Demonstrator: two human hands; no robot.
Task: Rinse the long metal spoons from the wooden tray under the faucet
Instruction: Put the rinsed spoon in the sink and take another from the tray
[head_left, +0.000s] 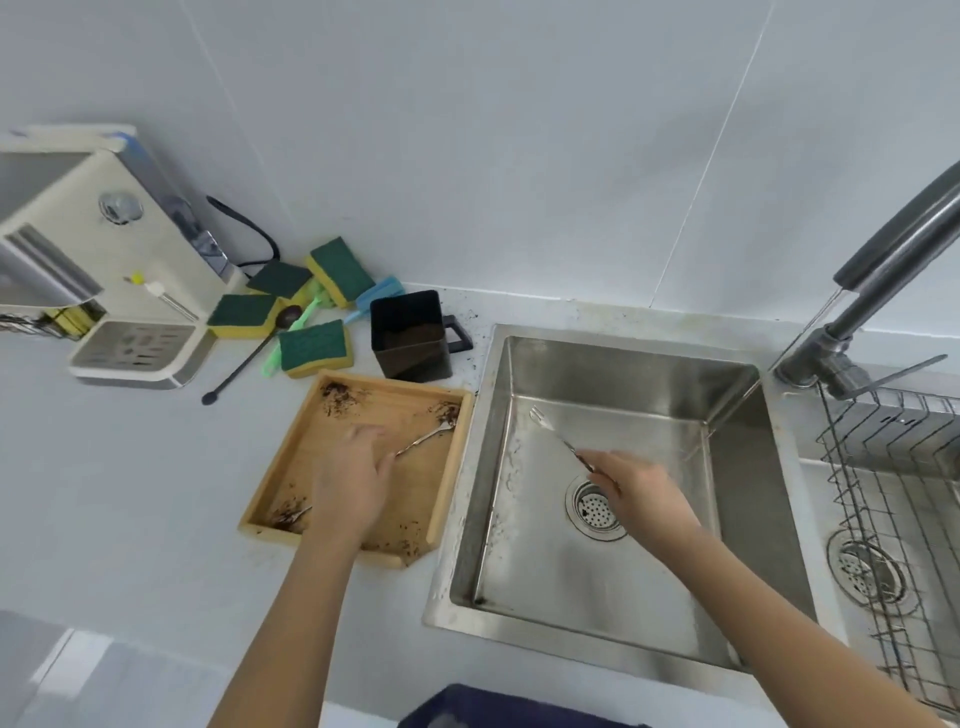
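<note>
A wooden tray (441, 499) smeared with dark grounds lies on the counter left of the steel sink (737, 447). My left hand (350, 480) rests over the tray, its fingers on the handle of a long metal utensil (423, 441) whose pronged tip points to the tray's far right corner. Another metal utensil (296, 514) pokes out from under that hand at the tray's near left. My right hand (641, 493) is over the sink, pinching the handle of a thin metal fork-tipped utensil (553, 434). The faucet (883, 270) arches in from the right; no water shows.
A black square container (410, 338) stands behind the tray. Green-and-yellow sponges (314, 345) and a long black spoon (244, 358) lie by a white machine (104, 249) at the left. A wire dish rack (893, 499) sits over the right basin.
</note>
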